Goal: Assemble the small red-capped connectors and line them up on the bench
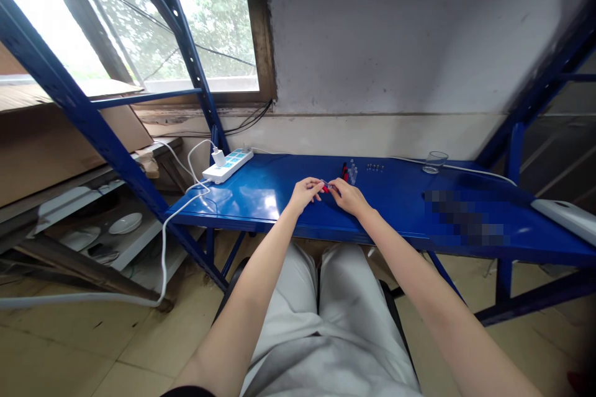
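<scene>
Both of my hands rest on a blue metal table (270, 198) and meet over a small red object (325, 188). My left hand (305, 191) pinches it from the left with fingers closed. My right hand (348, 195) pinches it from the right, fingers also closed. The object is too small to name. Just behind the hands stand a red-and-black tool (344, 170) and a cluster of small clear pieces (352, 172). A row of tiny dark parts (375, 167) lies further right.
A white power strip (228, 165) with a plugged-in adapter and cable lies at the table's left rear. A clear glass (435, 162) stands at the right rear, a white flat item (565, 217) at the right edge. Blue rack posts frame both sides; cardboard and plates sit left.
</scene>
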`<state>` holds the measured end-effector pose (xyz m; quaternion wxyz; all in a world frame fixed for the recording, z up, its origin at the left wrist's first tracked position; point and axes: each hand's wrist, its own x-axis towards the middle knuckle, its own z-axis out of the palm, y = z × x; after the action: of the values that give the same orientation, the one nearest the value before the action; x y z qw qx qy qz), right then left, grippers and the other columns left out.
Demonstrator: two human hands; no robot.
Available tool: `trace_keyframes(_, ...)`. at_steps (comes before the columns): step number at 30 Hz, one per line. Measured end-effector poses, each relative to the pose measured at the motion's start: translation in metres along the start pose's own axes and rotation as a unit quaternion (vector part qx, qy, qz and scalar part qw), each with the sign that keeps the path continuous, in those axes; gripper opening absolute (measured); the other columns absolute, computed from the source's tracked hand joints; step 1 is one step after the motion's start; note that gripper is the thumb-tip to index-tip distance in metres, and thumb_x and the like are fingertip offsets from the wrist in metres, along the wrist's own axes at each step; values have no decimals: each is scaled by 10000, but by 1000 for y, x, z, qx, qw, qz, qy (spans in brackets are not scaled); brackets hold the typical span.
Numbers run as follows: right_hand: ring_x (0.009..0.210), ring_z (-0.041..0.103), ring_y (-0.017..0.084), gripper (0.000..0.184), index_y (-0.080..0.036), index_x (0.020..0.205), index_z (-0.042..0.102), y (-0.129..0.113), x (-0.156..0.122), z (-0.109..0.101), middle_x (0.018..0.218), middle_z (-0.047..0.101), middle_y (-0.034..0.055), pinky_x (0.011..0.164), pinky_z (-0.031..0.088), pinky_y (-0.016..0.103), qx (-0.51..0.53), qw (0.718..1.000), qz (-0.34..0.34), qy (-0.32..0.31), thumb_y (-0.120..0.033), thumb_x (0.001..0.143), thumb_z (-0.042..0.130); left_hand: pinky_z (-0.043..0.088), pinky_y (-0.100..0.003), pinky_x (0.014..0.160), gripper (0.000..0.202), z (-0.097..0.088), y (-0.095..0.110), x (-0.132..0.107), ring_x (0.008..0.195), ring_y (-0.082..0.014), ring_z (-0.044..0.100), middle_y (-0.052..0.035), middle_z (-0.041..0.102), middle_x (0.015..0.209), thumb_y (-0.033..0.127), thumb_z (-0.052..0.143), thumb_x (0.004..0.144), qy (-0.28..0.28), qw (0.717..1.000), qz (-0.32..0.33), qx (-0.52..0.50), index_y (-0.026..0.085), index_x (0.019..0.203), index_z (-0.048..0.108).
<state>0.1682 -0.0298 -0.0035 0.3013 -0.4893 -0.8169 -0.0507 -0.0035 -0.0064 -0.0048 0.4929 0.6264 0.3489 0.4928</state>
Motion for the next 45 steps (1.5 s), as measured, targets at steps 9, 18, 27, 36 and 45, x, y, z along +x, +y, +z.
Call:
trace_keyframes(9, 748, 575, 163, 295, -196, 1046, 526, -3, -1, 0, 979, 600, 79, 595, 390, 244, 12, 1000, -13, 8, -332, 915, 299, 341, -164, 385, 319, -1, -4, 2, 439, -58, 538, -29, 620, 721, 373, 610, 731, 13, 999, 37, 2, 122, 928, 588)
trace_keyframes(18, 738, 571, 158, 280, -198, 998, 547, -3, -2, 1, 941, 604, 72, 590, 391, 242, 16, 1000, -21, -3, -360, 902, 339, 335, -161, 386, 335, 2, -1, -2, 458, -67, 552, -17, 597, 706, 381, 631, 708, -35, 999, 23, -6, 130, 922, 571)
trace_keyframes(27, 714, 555, 145, 246, -203, 913, 567, 1, -1, 2, 879, 595, 57, 572, 366, 234, 9, 999, -33, -22, -317, 896, 350, 322, -155, 395, 344, 3, 0, -3, 484, -82, 584, -11, 597, 689, 437, 586, 738, -62, 998, -1, -10, 143, 908, 534)
trace_keyframes(36, 653, 541, 149, 202, -199, 824, 559, 9, 0, 1, 769, 604, 48, 539, 347, 240, 9, 999, 43, -30, -354, 850, 432, 319, -162, 391, 227, 2, 0, -3, 455, -68, 564, -38, 634, 798, 335, 558, 765, -19, 1000, 7, 13, 154, 893, 511)
trace_keyframes(45, 575, 548, 163, 201, -181, 767, 592, 40, -6, -6, 722, 627, 79, 452, 348, 249, 10, 967, 253, 6, -357, 788, 497, 330, -177, 400, 154, -1, 0, 0, 410, -57, 514, -21, 637, 711, 302, 558, 760, 65, 997, -8, 43, 158, 809, 533)
